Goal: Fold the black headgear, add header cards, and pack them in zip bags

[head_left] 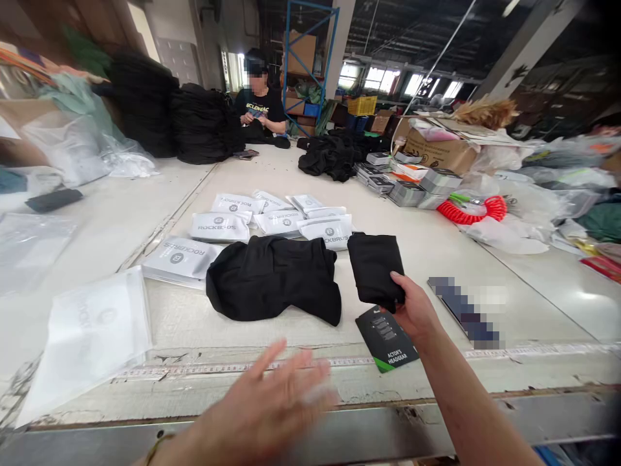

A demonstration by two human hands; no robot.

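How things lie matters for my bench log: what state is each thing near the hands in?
Left hand: open, blurred, nothing held.
Right hand: closed on the bundle.
Bundle: folded, held at its lower right.
Black cloth: laid out, unheld.
Card: flat, printing up.
Packs: clustered, some overlapping; sealing unclear.
Frosted bag: lying flat.
Tape: stretched lengthwise.

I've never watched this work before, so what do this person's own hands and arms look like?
The left hand and right hand are ungloved. A thin yellowish band sits at the left wrist. No sleeve shows on the right forearm.
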